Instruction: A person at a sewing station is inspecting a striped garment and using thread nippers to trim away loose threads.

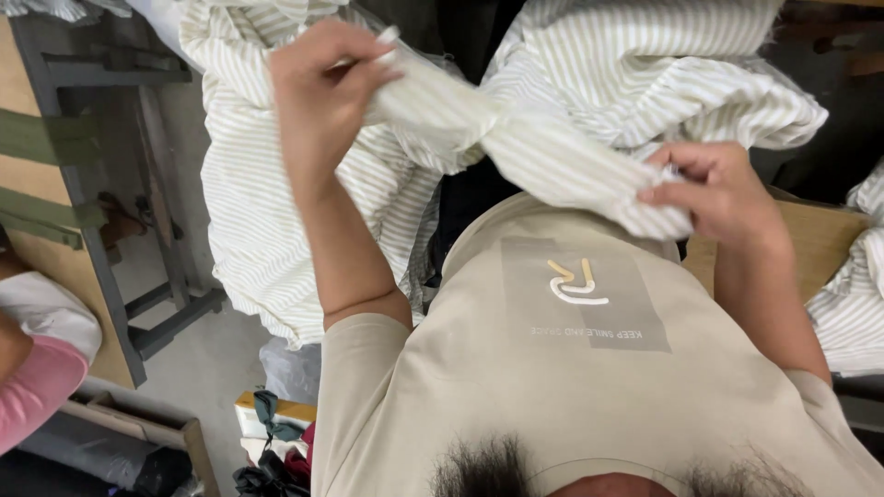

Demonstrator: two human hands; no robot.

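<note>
The left hand point(318, 97) is raised high, and its grip is closed: the fingers pinch one end of a twisted piece of cream cotton cloth with thin beige stripes point(516, 147). The right hand point(718, 189) is lower, close to the person's chest, and its grip is also closed, the thumb and the fingers pressing the other end of the same twisted piece. Between the two hands the striped cloth runs in a slope, from the upper left down to the lower right, and it looks pulled quite tight. It is held in the air, in front of the person's beige short-sleeved shirt point(571, 368), and the lower end touches the shirt or is just above it; I cannot tell which.

Behind the hands lies a big heap of the same striped fabric point(249, 212), which hangs down on the left side and rises again at the upper right. More of this fabric shows at the right edge, beside a pale wooden worktop point(820, 239). On the left stands a grey metal frame point(92, 184) with green straps. At the lower left corner a pink sleeve of another person point(37, 387) is visible, well apart from the hands.
</note>
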